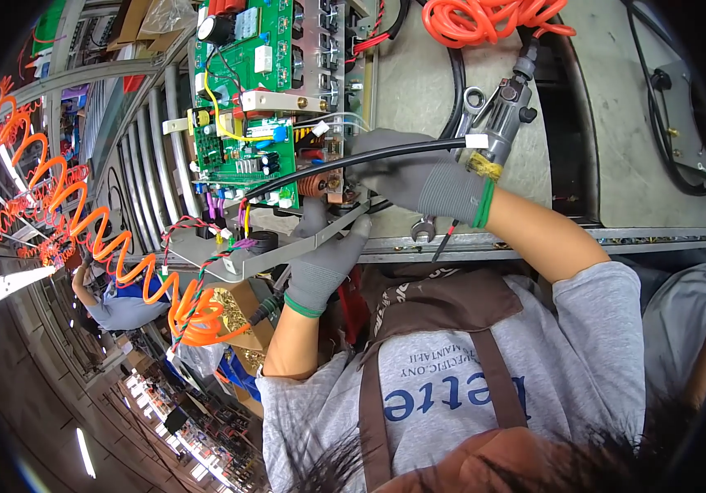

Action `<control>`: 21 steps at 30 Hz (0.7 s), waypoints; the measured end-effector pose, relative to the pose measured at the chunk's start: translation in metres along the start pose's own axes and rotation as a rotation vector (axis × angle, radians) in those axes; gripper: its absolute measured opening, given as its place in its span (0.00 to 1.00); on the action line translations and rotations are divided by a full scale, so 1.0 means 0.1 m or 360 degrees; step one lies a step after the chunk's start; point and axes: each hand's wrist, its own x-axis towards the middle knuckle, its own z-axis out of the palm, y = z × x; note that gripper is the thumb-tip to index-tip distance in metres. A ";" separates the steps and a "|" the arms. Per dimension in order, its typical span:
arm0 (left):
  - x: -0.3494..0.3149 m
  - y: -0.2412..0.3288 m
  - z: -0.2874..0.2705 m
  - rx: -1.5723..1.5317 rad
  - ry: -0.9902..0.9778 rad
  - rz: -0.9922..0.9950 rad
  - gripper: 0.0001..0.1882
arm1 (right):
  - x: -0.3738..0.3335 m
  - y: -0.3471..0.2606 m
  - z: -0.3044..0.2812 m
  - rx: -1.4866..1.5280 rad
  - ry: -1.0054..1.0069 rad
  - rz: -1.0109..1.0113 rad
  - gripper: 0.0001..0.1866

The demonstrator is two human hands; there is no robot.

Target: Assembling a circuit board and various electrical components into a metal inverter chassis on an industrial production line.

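Observation:
A green circuit board assembly [277,74] with metal heat sinks, capacitors and a copper coil [313,184] lies before me. Both my hands wear grey gloves with green cuffs. My left hand [321,259] is closed at the near end of the assembly, around a thin bent metal bracket [303,246]; one finger reaches up behind the bracket towards the coil. My right hand [414,174] is beside the coil, its fingers bent and pressed together. What they hold, if anything, is hidden. A thick black cable [377,154] crosses over that hand.
Right of my right hand lie a pneumatic driver [505,119] and a ratchet wrench [473,103]. An open-end wrench [423,229] rests by the bench edge. Coiled orange hoses [484,20] are at the top and left. A roller conveyor [156,152] runs left; another person [123,308] stands beyond.

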 end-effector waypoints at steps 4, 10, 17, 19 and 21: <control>0.01 -0.02 0.01 0.0004 -0.0028 0.0015 0.24 | -0.01 0.11 0.13 -0.0813 0.0017 -0.0574 0.09; -0.01 -0.08 0.02 0.0151 -0.0012 0.0066 0.21 | 0.14 -0.10 0.06 -0.1082 -0.0517 -0.0493 0.09; 0.01 -0.03 0.01 0.0282 -0.0007 0.0125 0.19 | 0.23 -0.14 0.04 -0.1008 -0.0634 -0.0432 0.10; 0.01 -0.05 0.01 0.0241 0.0005 0.0154 0.19 | 0.23 -0.13 0.05 -0.0978 -0.0543 -0.0453 0.11; -0.01 -0.07 0.03 0.0195 0.0038 0.0107 0.20 | 0.22 -0.09 0.07 -0.0995 -0.0400 -0.0586 0.09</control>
